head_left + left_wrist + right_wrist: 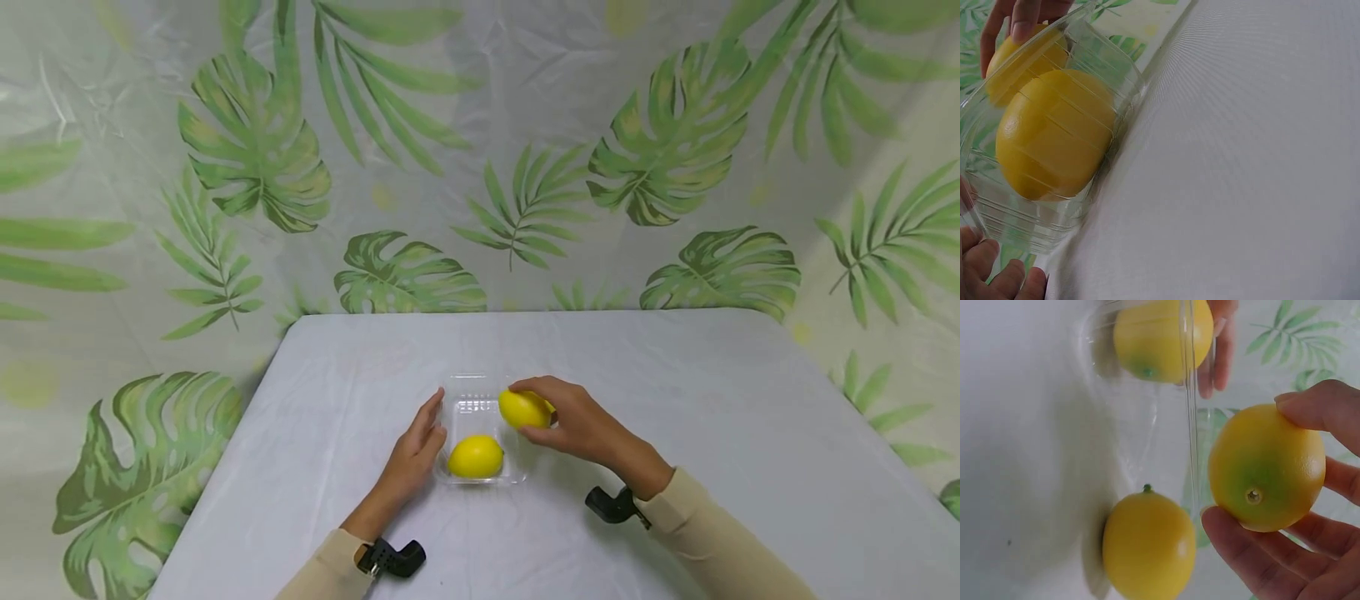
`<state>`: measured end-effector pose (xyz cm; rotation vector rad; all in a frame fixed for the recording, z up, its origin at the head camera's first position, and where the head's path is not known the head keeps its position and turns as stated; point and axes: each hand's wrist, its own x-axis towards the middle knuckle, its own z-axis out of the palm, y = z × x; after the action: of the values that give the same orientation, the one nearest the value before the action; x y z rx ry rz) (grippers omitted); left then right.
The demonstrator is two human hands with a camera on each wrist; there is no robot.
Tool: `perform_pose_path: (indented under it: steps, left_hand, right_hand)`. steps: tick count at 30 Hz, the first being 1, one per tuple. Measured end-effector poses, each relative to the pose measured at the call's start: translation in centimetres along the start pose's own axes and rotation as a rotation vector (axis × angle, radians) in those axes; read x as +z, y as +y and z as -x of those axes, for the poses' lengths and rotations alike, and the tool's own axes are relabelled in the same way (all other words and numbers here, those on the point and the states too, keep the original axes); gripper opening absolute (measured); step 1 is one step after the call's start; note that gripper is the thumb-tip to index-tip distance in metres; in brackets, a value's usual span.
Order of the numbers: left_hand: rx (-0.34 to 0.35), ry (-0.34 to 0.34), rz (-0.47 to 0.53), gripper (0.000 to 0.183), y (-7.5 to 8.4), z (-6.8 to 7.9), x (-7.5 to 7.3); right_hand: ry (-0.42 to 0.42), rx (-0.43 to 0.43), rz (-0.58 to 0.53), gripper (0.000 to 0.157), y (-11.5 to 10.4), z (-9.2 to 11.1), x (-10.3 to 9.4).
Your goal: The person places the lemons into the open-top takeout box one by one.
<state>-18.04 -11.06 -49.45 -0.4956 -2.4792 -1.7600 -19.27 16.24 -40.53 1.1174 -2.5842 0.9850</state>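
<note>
A clear plastic clamshell box [480,385] sits on the table with one lemon [476,457] inside, at its near end. My right hand [573,421] holds a second lemon [523,409] between thumb and fingers, above the box's right side. The held lemon [1266,467] shows a greenish end with a stem scar in the right wrist view. A third lemon [1149,547] lies on the table outside the box, mostly hidden behind my right hand in the head view. My left hand [412,454] rests against the box's left side, fingers fairly straight.
A white cloth covers the table [675,375]. Behind it hangs a leaf-patterned backdrop [525,100]. Each wrist wears a small black camera, one on the left [401,558] and one on the right [611,505].
</note>
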Motion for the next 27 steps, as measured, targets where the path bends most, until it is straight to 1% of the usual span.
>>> perform_pose_path:
  steps: [5, 12, 16, 17, 20, 23, 24, 27]
  left_hand:
    - [0.018, 0.009, -0.003, 0.053, 0.0, 0.0, 0.0]
    - [-0.009, 0.001, -0.015, 0.053, -0.2, 0.0, 0.0]
    - [0.005, 0.000, -0.020, 0.053, -0.2, 0.0, 0.0]
    - [0.005, -0.004, -0.019, 0.053, 0.4, 0.1, -0.1]
    - [0.011, -0.002, -0.019, 0.053, 0.4, 0.1, -0.1]
    - [0.013, 0.000, -0.018, 0.053, 0.4, 0.1, 0.0]
    - [0.017, 0.005, -0.020, 0.053, -0.2, 0.0, 0.1]
    - [0.028, 0.007, -0.017, 0.053, -0.2, 0.1, 0.1]
  right_hand:
    - [0.010, 0.012, 0.004, 0.047, -0.3, -0.9, 0.5]
    - [-0.014, 0.042, -0.006, 0.047, -0.6, -1.8, 1.4]
    - [-0.013, 0.034, 0.000, 0.047, -0.8, -2.4, 1.8]
    - [-0.011, 0.032, 0.002, 0.047, -0.8, -2.5, 1.9]
    - [-0.008, 0.025, -0.001, 0.047, -1.0, -2.8, 2.1]
    - [-0.010, 0.020, 0.001, 0.046, -1.0, -3.1, 2.4]
    - [-0.008, 0.019, 0.005, 0.046, -1.0, -3.2, 2.5]
    - [-0.006, 0.026, 0.018, 0.047, -1.0, -3.4, 2.9]
